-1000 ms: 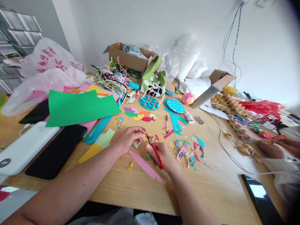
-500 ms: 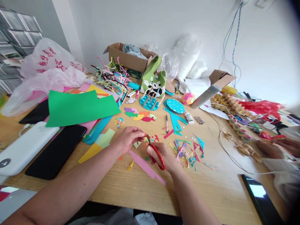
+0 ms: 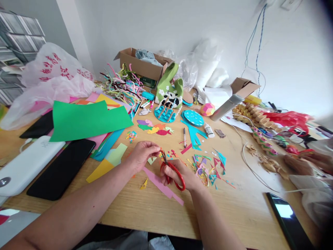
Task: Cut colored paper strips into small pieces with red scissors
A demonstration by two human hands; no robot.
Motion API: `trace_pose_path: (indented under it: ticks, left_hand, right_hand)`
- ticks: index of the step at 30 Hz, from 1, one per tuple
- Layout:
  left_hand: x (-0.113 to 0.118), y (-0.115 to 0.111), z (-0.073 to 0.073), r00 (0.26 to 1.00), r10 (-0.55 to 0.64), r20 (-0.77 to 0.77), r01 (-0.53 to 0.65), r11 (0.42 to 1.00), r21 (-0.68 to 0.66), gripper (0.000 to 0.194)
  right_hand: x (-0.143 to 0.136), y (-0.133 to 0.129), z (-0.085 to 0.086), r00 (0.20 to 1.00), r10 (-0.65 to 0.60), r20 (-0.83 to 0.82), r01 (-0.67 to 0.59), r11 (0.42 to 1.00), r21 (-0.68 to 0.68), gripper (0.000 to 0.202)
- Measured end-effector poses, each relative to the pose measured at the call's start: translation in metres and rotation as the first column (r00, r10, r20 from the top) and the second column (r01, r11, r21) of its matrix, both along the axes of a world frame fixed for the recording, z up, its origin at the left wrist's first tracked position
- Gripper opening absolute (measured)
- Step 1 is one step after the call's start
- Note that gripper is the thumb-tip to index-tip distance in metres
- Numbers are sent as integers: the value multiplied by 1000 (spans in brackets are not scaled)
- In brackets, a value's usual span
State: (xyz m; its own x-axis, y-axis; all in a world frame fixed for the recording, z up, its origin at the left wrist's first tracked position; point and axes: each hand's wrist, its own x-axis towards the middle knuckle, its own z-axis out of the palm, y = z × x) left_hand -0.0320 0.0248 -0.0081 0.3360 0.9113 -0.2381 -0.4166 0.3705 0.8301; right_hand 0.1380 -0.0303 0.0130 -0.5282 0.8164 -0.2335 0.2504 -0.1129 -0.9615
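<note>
Red-handled scissors [image 3: 179, 178] are in my right hand [image 3: 175, 172], their blades parted and pointing up and to the left. The blade tips meet a small orange piece of paper [image 3: 161, 149], pinched between thumb and finger of my left hand [image 3: 144, 154] and mostly hidden by them. Just behind the blades lie tiny coloured paper bits [image 3: 171, 152]. Beneath the hands a pink paper strip [image 3: 161, 185] stretches across the wooden table [image 3: 125, 211], with a yellow scrap [image 3: 144, 184] beside it. Colourful paper fish [image 3: 154, 129] lie farther back.
A green sheet [image 3: 91, 119] covers stacked paper at left, near a black phone [image 3: 61, 168] and a white power bank [image 3: 28, 166]. Mixed paper scraps [image 3: 204, 166] lie right of the scissors. At far right are a co-worker's hands [image 3: 304, 161] and another phone [image 3: 288, 218].
The scissors have opened wider, and their handles have spread in my right hand. My left hand stays nearly in place with its pinch. The whole view has shifted slightly.
</note>
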Motion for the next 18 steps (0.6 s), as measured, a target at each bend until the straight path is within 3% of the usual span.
trace_pose_path:
  ticks: [5,6,8,11,12,13,18]
  left_hand:
    - [-2,2,1,998,64,13,-64,997,-36,15]
    - [-2,2,1,997,75,27,-74,996,-55,15]
    - [-3,3,1,995,83,60,-77,993,-95,17]
    - [-2,2,0,993,52,110,-38,992,-124,17]
    - [-1,1,0,992,34,123,-19,992,-127,17]
    - [0,-1,0,991,13,133,5,991,-130,17]
    - [4,-7,-1,985,-94,143,112,986,-124,19]
  right_hand:
    - [4,-4,0,981,105,-161,-111,993,-26,66]
    - [4,-4,0,984,63,-165,-58,998,30,66]
    - [2,-3,2,977,-159,-144,186,963,196,60]
    - [-5,-1,4,811,-573,-119,571,731,375,38]
    - [-8,0,4,773,-621,-133,615,679,402,33]
    - [-10,1,3,768,-624,-145,620,667,414,31]
    - [-14,2,-2,757,-628,-178,646,681,345,22]
